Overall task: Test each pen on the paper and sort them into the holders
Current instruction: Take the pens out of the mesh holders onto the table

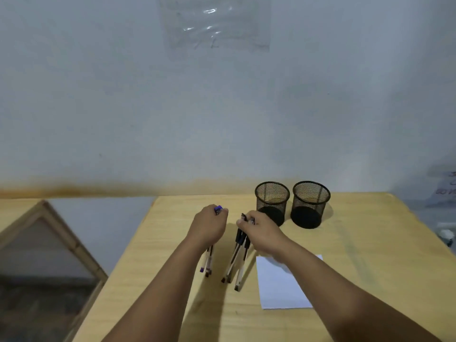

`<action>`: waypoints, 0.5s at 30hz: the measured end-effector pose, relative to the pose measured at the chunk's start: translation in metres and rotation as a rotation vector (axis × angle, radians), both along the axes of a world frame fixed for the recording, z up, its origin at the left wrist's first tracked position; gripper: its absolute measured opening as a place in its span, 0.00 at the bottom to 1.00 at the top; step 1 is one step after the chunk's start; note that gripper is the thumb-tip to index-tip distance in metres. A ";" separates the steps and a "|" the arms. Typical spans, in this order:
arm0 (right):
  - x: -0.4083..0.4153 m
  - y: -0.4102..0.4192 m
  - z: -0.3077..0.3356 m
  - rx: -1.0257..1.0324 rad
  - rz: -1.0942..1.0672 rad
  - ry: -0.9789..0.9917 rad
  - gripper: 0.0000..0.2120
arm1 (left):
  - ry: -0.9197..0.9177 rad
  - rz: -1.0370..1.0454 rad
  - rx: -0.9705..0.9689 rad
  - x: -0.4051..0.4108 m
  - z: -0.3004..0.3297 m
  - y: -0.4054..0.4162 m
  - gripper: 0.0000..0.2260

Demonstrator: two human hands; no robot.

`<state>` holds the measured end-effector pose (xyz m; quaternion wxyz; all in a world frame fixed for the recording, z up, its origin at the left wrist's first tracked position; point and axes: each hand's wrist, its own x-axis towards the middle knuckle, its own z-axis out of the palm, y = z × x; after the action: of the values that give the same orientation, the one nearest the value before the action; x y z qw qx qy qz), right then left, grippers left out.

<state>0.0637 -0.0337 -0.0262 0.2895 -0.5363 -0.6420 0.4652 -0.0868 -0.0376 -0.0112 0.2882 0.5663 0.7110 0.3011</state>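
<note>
Most of your view is pale grey wall (98, 95), with a clear plastic sheet (214, 23) stuck high on it; below that sits the light wooden table (357, 280), and off its left edge a wooden triangular frame (49, 243) stands lower down. Your two bare forearms reach across the tabletop from the bottom of the view. Near the table's far edge stand two black mesh pen holders side by side, upright and just apart: the left holder (272, 202) and the right holder (311, 203) (neither shows a pen inside). A white sheet of paper (278, 290) lies flat on the table just right of the pens, its far corner hidden under your right forearm.

Your left hand (209, 228) is curled closed around a small bundle of pens (208, 262), their ends pointing back toward you and a purple cap (218, 209) showing above your knuckles; your right hand (261, 230) is likewise closed, gripping a second bundle of pens (238, 260) with dark caps and pale barrels, which fan out slightly toward you. Both bundles slant down toward the tabletop between your hands and your body; whether the tips touch the wood you cannot tell from here. The right hand sits just in front of the left holder.
</note>
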 end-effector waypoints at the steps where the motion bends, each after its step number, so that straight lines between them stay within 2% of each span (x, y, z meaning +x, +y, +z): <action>1: -0.006 0.001 -0.006 -0.012 -0.011 -0.030 0.11 | -0.037 0.019 -0.026 -0.004 -0.007 -0.001 0.15; 5: -0.022 0.009 -0.025 -0.038 -0.048 -0.141 0.16 | -0.144 0.058 -0.058 -0.012 -0.026 -0.004 0.13; 7: -0.024 0.011 -0.029 -0.015 -0.047 -0.198 0.15 | -0.173 0.062 -0.067 -0.014 -0.032 -0.005 0.17; 10: -0.024 0.012 -0.027 0.051 -0.029 -0.284 0.15 | -0.128 0.079 -0.054 -0.019 -0.034 -0.008 0.26; 15: -0.012 0.006 -0.026 0.151 0.069 -0.278 0.11 | -0.085 0.032 0.020 -0.028 -0.038 -0.025 0.23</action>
<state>0.0516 -0.0279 -0.0525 0.2209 -0.5498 -0.7271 0.3467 -0.1153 -0.0628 -0.0491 0.3075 0.5446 0.7040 0.3365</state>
